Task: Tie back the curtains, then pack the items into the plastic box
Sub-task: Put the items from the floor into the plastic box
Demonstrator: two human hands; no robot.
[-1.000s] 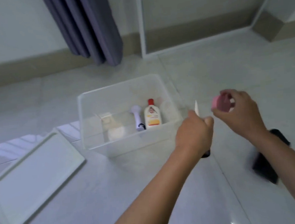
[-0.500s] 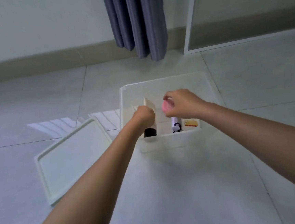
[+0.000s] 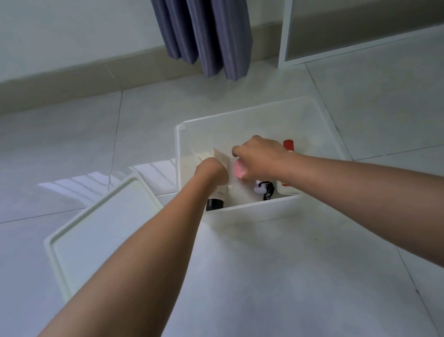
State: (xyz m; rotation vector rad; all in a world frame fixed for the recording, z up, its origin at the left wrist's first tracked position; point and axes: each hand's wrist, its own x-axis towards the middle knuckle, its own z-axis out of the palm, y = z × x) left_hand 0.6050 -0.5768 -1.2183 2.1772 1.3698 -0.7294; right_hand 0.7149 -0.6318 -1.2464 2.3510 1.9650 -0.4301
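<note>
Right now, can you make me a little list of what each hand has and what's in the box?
left hand: grips a cream tube with a black cap, inside the box
right hand: holds a pink round thing, inside the box
plastic box: open, on the floor
also in box: red-capped bottle, white item with a black cord
lid: flat on the floor, left of the box
curtain: hanging behind

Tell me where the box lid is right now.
In the head view the lid lies flat on the floor at lower left, just left of the plastic box and beside the left forearm.
</note>
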